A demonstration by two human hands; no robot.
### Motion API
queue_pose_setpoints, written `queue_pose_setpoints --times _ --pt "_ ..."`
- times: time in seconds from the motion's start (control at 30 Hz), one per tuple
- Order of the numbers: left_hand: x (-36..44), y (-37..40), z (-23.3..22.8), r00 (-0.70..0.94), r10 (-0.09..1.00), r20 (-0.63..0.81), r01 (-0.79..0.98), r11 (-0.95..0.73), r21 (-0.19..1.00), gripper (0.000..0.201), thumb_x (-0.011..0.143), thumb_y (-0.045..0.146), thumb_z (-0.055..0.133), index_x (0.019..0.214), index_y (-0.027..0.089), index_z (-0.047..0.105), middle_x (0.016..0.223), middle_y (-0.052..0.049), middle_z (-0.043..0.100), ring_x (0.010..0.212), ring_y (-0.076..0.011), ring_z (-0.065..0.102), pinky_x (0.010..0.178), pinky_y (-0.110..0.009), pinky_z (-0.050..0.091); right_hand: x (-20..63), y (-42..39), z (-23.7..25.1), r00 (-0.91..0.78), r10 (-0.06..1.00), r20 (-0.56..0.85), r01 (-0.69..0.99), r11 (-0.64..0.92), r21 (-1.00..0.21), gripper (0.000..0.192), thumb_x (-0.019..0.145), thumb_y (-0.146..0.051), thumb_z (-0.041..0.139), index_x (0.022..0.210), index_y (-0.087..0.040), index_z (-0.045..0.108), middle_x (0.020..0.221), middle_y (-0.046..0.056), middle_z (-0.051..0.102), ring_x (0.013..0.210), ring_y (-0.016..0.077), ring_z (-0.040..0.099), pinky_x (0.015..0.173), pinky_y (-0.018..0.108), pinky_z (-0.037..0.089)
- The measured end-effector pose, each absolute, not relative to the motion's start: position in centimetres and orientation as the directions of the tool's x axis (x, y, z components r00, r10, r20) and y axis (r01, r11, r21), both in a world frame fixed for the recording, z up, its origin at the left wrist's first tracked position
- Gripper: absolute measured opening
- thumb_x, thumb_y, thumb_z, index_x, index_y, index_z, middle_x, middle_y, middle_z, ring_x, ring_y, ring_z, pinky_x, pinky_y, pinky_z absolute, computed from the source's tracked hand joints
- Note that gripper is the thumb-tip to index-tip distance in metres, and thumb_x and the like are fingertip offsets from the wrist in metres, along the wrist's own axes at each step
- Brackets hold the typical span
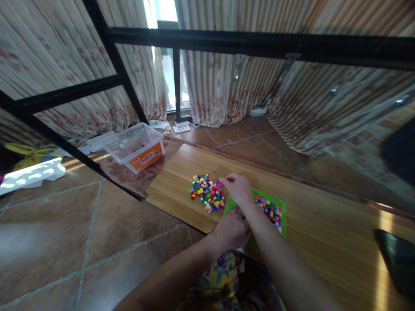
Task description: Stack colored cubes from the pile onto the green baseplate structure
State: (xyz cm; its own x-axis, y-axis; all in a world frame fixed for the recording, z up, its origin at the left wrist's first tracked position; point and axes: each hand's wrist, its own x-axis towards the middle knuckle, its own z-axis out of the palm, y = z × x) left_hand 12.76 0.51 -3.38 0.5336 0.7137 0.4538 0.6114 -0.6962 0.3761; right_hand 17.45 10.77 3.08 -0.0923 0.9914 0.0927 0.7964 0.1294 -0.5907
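Your only view looks out from your own head, forward and down along your forearms (pixel 191 264). At middling range it takes in your left hand (pixel 231 228) and right hand (pixel 239 189) right of centre, the tabletop (pixel 311 220) beneath them, tiled floor (pixel 58 237) at left, and curtains (pixel 209 86) farther off across the top.

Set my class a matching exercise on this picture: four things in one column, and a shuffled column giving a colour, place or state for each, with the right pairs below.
Things:
1. Baseplate
2. Loose bricks
3. Plastic tub
4. Curtains

Descriptions:
A. See-through, with an orange label on its side
B. Striped and hanging in folds
C. Bright green, partly covered by the person's hands and arms
D. Mixed colours, heaped on the wooden board

Pairs: 1-C, 2-D, 3-A, 4-B
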Motion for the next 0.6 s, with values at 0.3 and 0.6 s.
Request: queue_pose_setpoints --times 0.3,0.6 --pt "12.31 0.22 -2.49 0.553 0.736 0.391 0.632 -0.676 0.378 0.054 0.091 0.025 0.044 0.143 0.011 0.037 0.138 -0.014 0.054 0.132 -0.0248 0.047 0.111 -0.041 0.041 17.07 10.47 2.92 -0.279 0.959 0.038 0.553 0.193 -0.811 0.018 0.079 -0.033 0.062 0.078 -0.02 0.074 0.071 -0.001 0.072 0.065 0.0129 0.062 0.062 0.022 0.041" --pt "12.45 0.28 -2.49 0.577 0.701 0.419 0.63 -0.708 0.319 0.057 0.092 0.024 0.043 0.146 0.009 0.031 0.139 -0.012 0.054 0.134 -0.023 0.044 0.111 -0.036 0.04 16.71 10.02 3.48 -0.331 0.943 0.023 0.62 0.236 -0.748 0.016 0.08 -0.029 0.062 0.079 -0.021 0.075 0.069 -0.001 0.071 0.065 0.0126 0.062 0.061 0.022 0.039"
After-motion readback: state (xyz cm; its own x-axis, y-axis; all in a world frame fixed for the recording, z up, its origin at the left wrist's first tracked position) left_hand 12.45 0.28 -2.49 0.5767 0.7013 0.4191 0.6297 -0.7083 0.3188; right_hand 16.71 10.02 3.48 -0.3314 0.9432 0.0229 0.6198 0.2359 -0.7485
